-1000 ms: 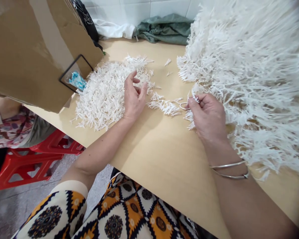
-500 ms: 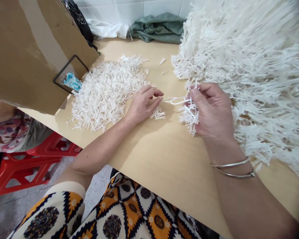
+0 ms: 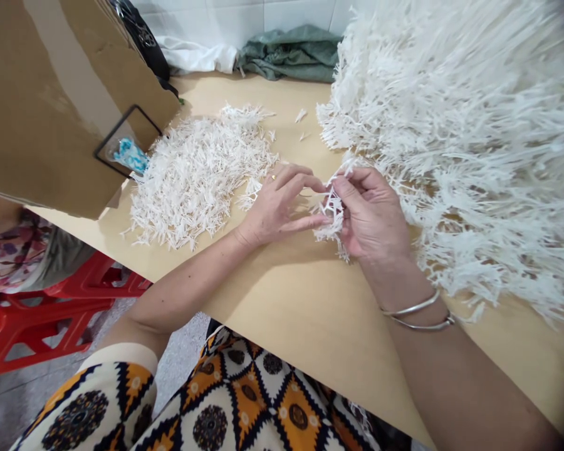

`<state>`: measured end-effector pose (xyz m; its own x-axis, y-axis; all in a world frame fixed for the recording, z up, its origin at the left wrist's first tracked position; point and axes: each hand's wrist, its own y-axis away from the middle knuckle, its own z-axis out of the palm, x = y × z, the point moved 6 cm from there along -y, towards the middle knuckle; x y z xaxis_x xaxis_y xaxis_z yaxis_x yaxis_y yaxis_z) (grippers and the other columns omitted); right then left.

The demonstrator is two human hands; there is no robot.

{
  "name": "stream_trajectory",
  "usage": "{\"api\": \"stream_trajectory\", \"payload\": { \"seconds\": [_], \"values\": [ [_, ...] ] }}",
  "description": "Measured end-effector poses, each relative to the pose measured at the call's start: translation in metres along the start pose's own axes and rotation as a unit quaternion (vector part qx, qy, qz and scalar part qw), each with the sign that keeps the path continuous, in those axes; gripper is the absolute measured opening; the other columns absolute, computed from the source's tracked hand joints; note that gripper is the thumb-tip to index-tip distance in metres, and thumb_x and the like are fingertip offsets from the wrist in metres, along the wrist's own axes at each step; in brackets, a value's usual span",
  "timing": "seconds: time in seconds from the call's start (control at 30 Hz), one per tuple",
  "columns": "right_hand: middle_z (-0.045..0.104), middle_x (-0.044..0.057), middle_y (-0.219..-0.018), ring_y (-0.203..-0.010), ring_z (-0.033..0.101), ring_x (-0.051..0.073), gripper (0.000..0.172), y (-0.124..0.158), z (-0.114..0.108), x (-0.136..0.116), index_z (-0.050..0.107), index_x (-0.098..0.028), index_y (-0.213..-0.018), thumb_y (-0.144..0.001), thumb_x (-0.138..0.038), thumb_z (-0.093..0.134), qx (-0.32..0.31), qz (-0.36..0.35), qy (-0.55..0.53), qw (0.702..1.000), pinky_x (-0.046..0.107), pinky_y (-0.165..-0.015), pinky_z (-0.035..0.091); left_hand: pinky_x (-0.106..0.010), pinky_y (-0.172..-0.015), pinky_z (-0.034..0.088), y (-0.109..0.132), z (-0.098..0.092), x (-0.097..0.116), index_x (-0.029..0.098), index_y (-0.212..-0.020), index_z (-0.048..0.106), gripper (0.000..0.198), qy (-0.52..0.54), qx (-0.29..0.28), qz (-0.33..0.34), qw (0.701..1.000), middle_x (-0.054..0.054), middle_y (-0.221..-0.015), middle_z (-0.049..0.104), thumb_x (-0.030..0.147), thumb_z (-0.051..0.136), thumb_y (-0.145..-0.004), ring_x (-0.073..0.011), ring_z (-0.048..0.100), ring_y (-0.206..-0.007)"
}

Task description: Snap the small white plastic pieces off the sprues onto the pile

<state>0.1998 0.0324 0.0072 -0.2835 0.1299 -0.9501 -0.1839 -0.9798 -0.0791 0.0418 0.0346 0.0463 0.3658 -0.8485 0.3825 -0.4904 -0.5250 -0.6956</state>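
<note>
My right hand [image 3: 373, 213] pinches a small bunch of white branched plastic sprigs [image 3: 331, 219] between thumb and fingers. From the left, my left hand [image 3: 286, 203] reaches up to this bunch, its index finger and thumb spread apart, with their tips at the bunch's near side. Whether those tips press on a strand is hard to make out. Just behind my left wrist lies a loose sprig clump [image 3: 250, 194]. Beyond it spreads a heap of short white sprigs [image 3: 202, 175]. To the right of my right hand rises a much larger pile of long white strands [image 3: 474, 138].
A cardboard box [image 3: 75, 100] stands at the left, with a black wire frame [image 3: 135, 108] against it. Green cloth [image 3: 289, 53] and white cloth [image 3: 192, 55] lie along the tiled wall. Red stools [image 3: 51, 319] and a person's patterned clothing [image 3: 14, 257] show below the table [image 3: 282, 294].
My right hand has moved left with the bunch, and my left hand has opened its fingers toward it. A sprig clump now lies behind my left hand.
</note>
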Motion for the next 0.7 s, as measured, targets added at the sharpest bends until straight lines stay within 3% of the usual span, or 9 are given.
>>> {"api": "stream_trajectory", "payload": {
  "seconds": [0.17,0.27,0.37,0.53,0.7],
  "values": [
    [0.061,-0.004,-0.08,-0.066,0.059,0.011,0.024,0.001,0.0,-0.006,0.058,-0.028,-0.087,-0.083,-0.034,0.081,-0.011,0.049,-0.023,0.998,0.027,-0.059,0.051,-0.043,-0.098,0.057,-0.003,0.0,0.005,0.02,-0.132,0.06,0.078,0.057,-0.004,0.027,0.998,-0.013,-0.119,0.071,0.079,0.072,-0.082,-0.026,0.067,-0.113],
    [0.061,-0.004,-0.078,-0.066,0.058,0.01,0.022,0.001,0.001,-0.011,0.059,-0.027,-0.085,-0.083,-0.03,0.081,-0.023,0.041,-0.029,0.998,0.025,-0.061,0.051,-0.038,-0.094,0.058,-0.003,-0.001,0.008,0.021,-0.129,0.061,0.061,0.08,0.004,0.021,0.997,-0.012,-0.119,0.072,0.065,0.076,-0.09,-0.0234,0.068,-0.111],
    [0.069,-0.003,-0.087,-0.076,0.065,0.011,0.022,0.002,0.006,-0.016,0.059,-0.027,-0.087,-0.084,-0.031,0.081,-0.051,0.013,-0.03,0.998,0.027,-0.072,0.056,-0.033,-0.092,0.058,-0.001,-0.005,0.001,0.02,-0.123,0.063,0.036,0.133,0.038,-0.059,0.989,-0.009,-0.116,0.073,0.045,0.073,-0.098,-0.0184,0.07,-0.108],
    [0.07,-0.002,-0.09,-0.086,0.07,0.015,0.022,0.002,0.005,-0.019,0.061,-0.028,-0.09,-0.085,-0.033,0.082,-0.048,-0.059,0.032,0.997,0.032,-0.084,0.058,-0.028,-0.091,0.059,0.006,0.002,-0.012,0.019,-0.126,0.063,0.043,0.273,0.015,-0.223,0.936,-0.01,-0.125,0.071,0.048,0.073,-0.096,-0.0169,0.073,-0.108],
    [0.075,0.0,-0.104,-0.101,0.071,0.018,0.014,0.004,0.001,-0.022,0.063,-0.027,-0.094,-0.092,-0.031,0.076,-0.029,-0.139,0.093,0.985,0.04,-0.102,0.056,-0.024,-0.075,0.055,0.008,0.012,-0.017,0.018,-0.111,0.066,0.039,0.302,-0.012,-0.265,0.916,-0.004,-0.102,0.071,0.053,0.073,-0.095,-0.0108,0.07,-0.084]
  ]
}}
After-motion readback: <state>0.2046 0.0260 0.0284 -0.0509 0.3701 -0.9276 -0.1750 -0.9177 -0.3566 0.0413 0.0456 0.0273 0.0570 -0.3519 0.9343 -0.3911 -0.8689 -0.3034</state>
